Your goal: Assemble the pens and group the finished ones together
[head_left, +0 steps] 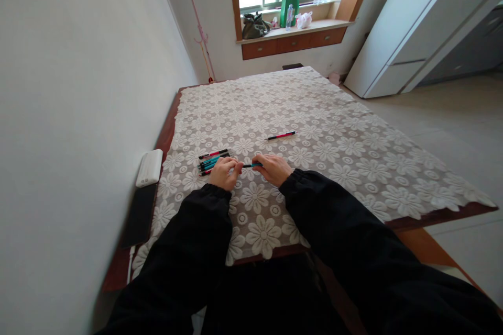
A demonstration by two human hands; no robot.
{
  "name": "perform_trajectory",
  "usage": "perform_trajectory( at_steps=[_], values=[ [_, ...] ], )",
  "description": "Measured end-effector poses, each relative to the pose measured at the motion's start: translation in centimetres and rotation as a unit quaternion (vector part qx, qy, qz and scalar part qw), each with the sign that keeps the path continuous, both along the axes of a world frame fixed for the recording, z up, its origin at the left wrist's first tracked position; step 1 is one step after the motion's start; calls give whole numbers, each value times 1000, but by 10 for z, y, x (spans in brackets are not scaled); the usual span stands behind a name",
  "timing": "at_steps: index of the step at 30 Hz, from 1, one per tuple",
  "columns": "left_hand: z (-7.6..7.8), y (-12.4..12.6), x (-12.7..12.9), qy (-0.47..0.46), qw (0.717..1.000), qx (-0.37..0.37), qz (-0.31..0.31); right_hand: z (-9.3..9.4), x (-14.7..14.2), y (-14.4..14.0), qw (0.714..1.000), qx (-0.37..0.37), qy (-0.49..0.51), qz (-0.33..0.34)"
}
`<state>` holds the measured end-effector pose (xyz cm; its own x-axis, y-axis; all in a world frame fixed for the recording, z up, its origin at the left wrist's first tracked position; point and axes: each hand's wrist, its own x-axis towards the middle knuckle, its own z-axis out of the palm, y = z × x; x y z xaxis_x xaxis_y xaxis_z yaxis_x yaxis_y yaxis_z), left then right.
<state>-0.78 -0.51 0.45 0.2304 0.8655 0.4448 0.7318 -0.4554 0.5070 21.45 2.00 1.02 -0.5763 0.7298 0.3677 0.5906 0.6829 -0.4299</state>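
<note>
The surface (432,217) is dark wood under a cloth (334,136) of pale, openwork lace flowers. Beside the left hand (223,172) lies a pile of pens (212,161); one red pen (281,135) lies apart. Both hands' fingers pinch a slim teal pen (252,165), right hand (275,169) at its end. It looks like capping or pulling apart; next needs a straight, steady pull.

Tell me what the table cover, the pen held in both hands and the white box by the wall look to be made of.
Table cover: looks like openwork lace fabric, matte cream, with a flower pattern whose holes show the dark table. Pen, held between left hand and right hand: probably plastic, smooth teal barrel with dark ends. White box: seems hard plastic, smooth with rounded edges.
</note>
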Motion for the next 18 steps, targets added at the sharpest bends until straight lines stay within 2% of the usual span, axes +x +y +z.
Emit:
perform_trajectory(
  at_steps=[4,12,18],
  values=[
    [-2,2,-2,-8,999,38,-24,1,1,0,1000,-6,-20,-2],
    [3,-2,0,-18,998,65,-1,3,3,0,1000,24,-16,7],
    [5,-3,2,0,1000,21,-14,5,3,1,998,65,-17,13]
  ],
)
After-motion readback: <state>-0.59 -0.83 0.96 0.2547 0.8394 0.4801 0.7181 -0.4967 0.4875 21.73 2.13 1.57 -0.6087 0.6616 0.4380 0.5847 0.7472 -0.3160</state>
